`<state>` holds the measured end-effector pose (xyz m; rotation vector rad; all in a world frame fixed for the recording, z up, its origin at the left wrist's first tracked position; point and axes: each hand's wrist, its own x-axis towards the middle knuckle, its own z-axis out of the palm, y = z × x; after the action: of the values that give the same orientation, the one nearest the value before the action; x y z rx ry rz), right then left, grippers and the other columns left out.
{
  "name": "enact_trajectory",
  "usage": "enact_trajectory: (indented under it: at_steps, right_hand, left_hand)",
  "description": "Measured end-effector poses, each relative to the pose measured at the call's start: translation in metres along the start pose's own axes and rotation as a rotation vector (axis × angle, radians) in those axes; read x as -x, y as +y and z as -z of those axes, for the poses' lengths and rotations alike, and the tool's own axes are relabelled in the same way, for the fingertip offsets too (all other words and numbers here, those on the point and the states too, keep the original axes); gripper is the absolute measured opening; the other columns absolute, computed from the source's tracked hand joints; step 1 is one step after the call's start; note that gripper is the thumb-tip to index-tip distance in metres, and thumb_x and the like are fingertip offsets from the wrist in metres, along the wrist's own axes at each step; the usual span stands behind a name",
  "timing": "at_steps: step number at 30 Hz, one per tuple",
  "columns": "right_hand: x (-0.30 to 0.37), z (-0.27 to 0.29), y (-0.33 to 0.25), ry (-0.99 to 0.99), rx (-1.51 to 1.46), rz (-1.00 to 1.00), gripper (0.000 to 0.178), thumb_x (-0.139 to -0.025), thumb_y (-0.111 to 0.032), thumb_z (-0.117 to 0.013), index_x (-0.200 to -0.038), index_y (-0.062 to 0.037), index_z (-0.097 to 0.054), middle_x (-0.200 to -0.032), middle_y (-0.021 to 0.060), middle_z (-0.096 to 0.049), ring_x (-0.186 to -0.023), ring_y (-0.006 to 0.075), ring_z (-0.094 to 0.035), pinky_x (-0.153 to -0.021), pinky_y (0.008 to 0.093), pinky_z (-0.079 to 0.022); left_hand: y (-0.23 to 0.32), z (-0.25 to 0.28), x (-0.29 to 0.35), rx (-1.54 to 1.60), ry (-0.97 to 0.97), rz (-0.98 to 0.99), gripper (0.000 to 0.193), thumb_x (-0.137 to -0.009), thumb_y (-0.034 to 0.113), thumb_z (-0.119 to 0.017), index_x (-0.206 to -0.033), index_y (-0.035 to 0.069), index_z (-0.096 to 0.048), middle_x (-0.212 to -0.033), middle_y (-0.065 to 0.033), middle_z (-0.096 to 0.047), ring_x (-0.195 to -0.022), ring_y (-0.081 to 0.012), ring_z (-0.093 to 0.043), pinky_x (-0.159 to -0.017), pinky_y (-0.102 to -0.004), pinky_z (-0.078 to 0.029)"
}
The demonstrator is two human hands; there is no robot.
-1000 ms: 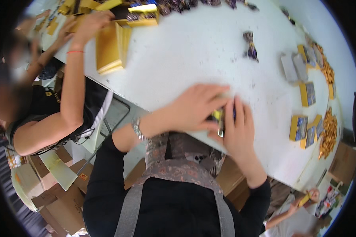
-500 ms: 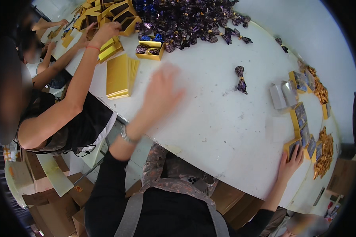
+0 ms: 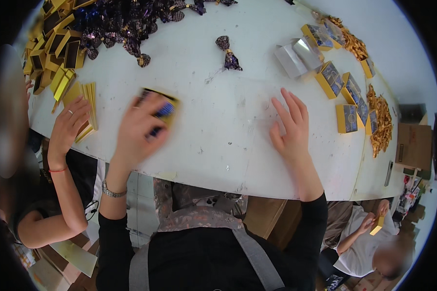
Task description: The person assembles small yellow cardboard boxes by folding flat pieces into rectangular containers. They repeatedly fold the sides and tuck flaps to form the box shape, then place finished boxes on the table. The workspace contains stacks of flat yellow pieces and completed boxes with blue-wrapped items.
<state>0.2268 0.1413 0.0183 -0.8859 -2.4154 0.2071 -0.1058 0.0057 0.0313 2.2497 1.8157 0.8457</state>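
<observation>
My left hand (image 3: 143, 127), smeared by motion, grips a small gold box (image 3: 169, 109) from above; dark and blue wrapped pieces show inside it. The palm and fingers hide part of the box. My right hand (image 3: 294, 128) hovers over the white table (image 3: 213, 155), holding nothing, its fingers spread. Beside its fingertips lies a faint clear plastic sheet (image 3: 257, 104). Farther off, a single dark purple twist-wrapped sweet (image 3: 228, 53) rests on the table.
Dark wrapped sweets (image 3: 131, 24) and empty gold boxes (image 3: 58, 46) are heaped far left. A co-worker's hand (image 3: 73, 121) touches gold card sleeves (image 3: 90, 104). At right are filled boxes (image 3: 347, 118), a silver-grey box (image 3: 291, 60) and gold-wrapped pieces (image 3: 381, 121). Another person holds a box (image 3: 377, 225).
My view has swung right. My left hand has taken hold of the filled gold box and brought it nearer. My right hand has left the boxes at right and moved inward.
</observation>
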Motion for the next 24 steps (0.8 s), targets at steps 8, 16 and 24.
enact_trajectory:
  at_steps: [8, 16, 24]
  right_hand:
    - [-0.033, 0.005, -0.009, -0.315, 0.075, 0.088, 0.074, -0.065, -0.030, -0.078, -0.131, -0.0119, -0.049, -0.137, 0.0187, -0.039, -0.125, 0.0356, -0.037, -0.100, 0.0460, -0.030]
    - [-0.040, -0.005, -0.042, -0.216, -0.288, -0.008, 0.087, -0.056, -0.031, -0.085, -0.133, -0.0142, -0.048, -0.130, 0.0122, -0.044, -0.115, 0.0306, -0.043, -0.100, 0.0440, -0.030]
    - [-0.042, -0.020, -0.101, -0.293, -0.244, 0.131, 0.087, -0.053, -0.031, -0.085, -0.129, -0.0088, -0.049, -0.123, 0.0104, -0.048, -0.110, 0.0281, -0.047, -0.092, 0.0414, -0.032]
  left_hand:
    - [0.039, -0.020, -0.021, 0.132, -0.031, -0.233, 0.058, -0.059, 0.019, -0.079, -0.111, 0.015, -0.053, -0.133, -0.0103, -0.043, -0.129, -0.0320, -0.037, -0.107, -0.0523, -0.028]
    - [0.032, -0.030, -0.003, 0.602, -0.277, 0.212, 0.097, -0.060, 0.011, -0.081, -0.138, 0.003, -0.023, -0.135, -0.0169, -0.038, -0.127, -0.0306, -0.041, -0.105, -0.0370, -0.036]
    - [0.021, -0.046, 0.000, 0.768, -0.152, 0.108, 0.113, -0.057, 0.014, -0.085, -0.144, 0.010, -0.012, -0.136, -0.0157, -0.039, -0.126, -0.0324, -0.041, -0.108, -0.0415, -0.033]
